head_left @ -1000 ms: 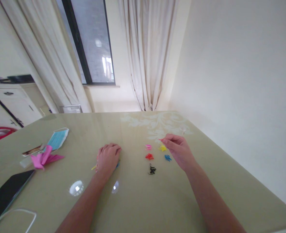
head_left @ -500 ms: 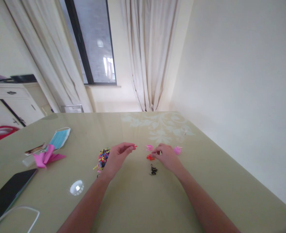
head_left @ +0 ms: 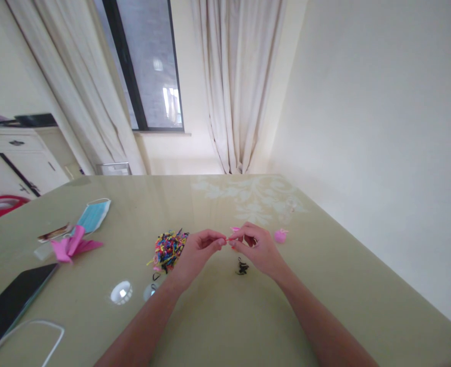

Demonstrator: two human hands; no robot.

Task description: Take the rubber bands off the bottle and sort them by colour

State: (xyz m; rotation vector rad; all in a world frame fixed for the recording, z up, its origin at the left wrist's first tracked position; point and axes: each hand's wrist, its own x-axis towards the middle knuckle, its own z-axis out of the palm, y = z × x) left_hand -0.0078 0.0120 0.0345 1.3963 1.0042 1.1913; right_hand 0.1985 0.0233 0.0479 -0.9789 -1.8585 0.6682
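A small red rubber band (head_left: 227, 240) spans the fingertips of both hands over the table. My left hand (head_left: 198, 251) pinches its left end, thumb against forefinger. At the other end, the fingers of my right hand (head_left: 259, 247) are closed on it. Left of my left hand lies a pile of mixed-colour rubber bands (head_left: 168, 248), partly covered by that hand. A small heap of black rubber bands (head_left: 242, 267) sits below my right hand. Pink rubber bands (head_left: 235, 229) show just behind its fingers, and a red heap there is mostly hidden.
A pink ball-like item (head_left: 281, 236) lies to the right. Leftward are a clear round lid-like piece (head_left: 121, 293), a pink folded paper (head_left: 74, 245), a blue face mask (head_left: 94, 216), a dark tablet-like device (head_left: 17, 295) and a white cable (head_left: 57, 331). A wall borders the table's right side.
My left hand has moved right with the red band, uncovering more of the mixed pile. My right hand has lifted from the red heap and met the left hand's fingertips.
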